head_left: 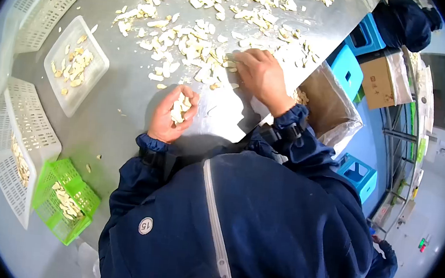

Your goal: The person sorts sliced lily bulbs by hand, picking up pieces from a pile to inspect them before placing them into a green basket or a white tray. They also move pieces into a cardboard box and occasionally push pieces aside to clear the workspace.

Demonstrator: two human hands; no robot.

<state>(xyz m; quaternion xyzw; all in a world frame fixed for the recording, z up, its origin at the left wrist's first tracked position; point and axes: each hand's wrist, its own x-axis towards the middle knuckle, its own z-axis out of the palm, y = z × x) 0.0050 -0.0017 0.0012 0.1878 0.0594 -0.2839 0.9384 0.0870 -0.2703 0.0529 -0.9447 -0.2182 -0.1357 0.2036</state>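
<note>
My left hand is curled, palm up, around a small bunch of pale dried slices, just above the metal table. Bent over the near edge of a loose spread of the same slices is my right hand. Its fingers are pressed together, with their tips among the slices; whatever lies under them is hidden. The slices are thin, cream to yellowish, irregular in shape.
A white tray with some slices lies at the left. White perforated baskets and a green basket stand along the left edge. At right are a lined carton, blue stools and other people.
</note>
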